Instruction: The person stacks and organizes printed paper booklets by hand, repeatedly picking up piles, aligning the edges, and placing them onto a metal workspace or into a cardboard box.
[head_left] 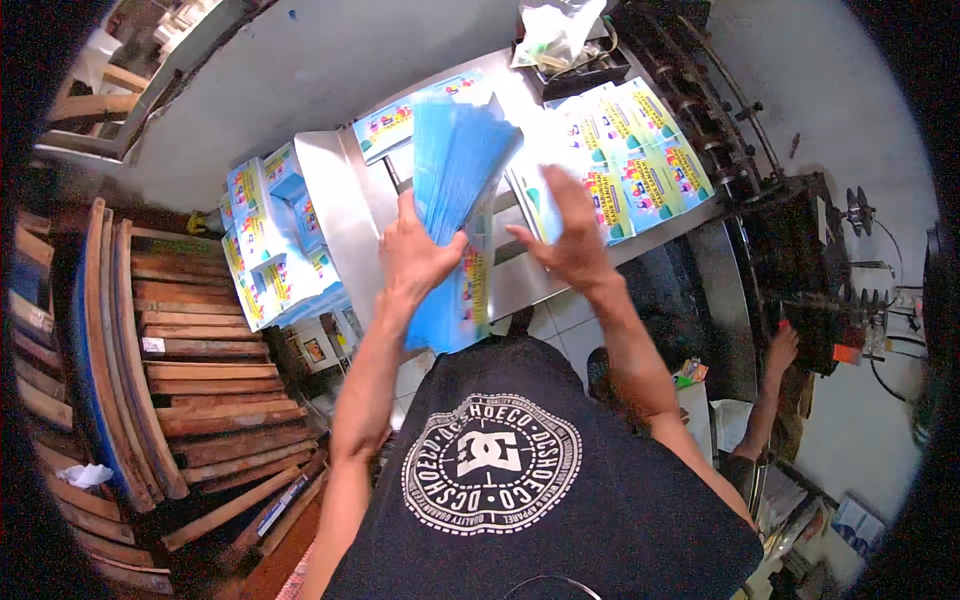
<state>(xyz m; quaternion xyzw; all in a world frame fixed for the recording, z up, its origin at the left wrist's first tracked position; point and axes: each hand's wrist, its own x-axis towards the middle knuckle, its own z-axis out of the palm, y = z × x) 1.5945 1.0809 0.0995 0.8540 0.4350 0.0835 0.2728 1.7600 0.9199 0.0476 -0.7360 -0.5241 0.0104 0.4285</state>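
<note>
My left hand [420, 253] grips a thick stack of printed sheets [450, 165] from its left side, thumb across it. The upper part of the stack fans out in blue layers. A colourful printed face shows partly along its lower right side. To the right, my right hand [578, 235] is lifted, holding nothing, its thumb apart from its fingers and slightly smeared by motion. It is nearest to piles of printed sheets [650, 165] on the metal table [520, 285]. Behind the held stack lies another printed pile [385, 130].
Several stacked printed bundles [275, 240] stand left of the table. Wooden pallets [210, 370] lean further left. A plastic bag [560, 35] sits on a dark box at the back. Dark machinery [790, 250] stands at the right, where another person's hand [783, 350] reaches in.
</note>
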